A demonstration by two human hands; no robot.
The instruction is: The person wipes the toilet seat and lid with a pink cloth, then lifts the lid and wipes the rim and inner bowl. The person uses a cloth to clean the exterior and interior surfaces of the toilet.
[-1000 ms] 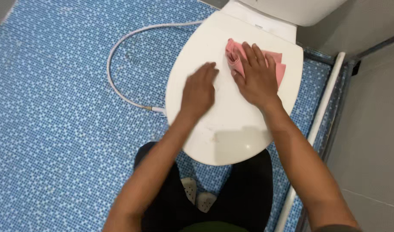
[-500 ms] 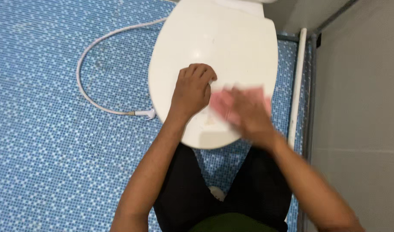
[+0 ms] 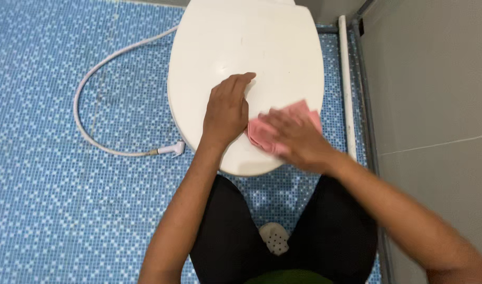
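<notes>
On the closed white toilet lid (image 3: 241, 47) we count two hands of ours and one pink cloth. Our left hand (image 3: 226, 111) lies palm down near the lid's middle, fingers together and stretched flat toward the hinge, holding nothing. Our right hand (image 3: 297, 138) is blurred; it presses down on the pink cloth (image 3: 262, 134) at the lid's front right part, fingers spread over the fabric, and we cannot tell whether they pinch it or only press. The cloth is bunched, touching the lid, just beside the left hand's wrist side. Both forearms reach in from below, the right one slanting from the lower right. Beside the lid, one white hose (image 3: 101, 87) loops over the blue mosaic floor (image 3: 51, 210), and one white pipe (image 3: 347, 89) runs along the grey wall (image 3: 435, 105). One spotted slipper (image 3: 275, 237) shows between our dark-clad legs.
</notes>
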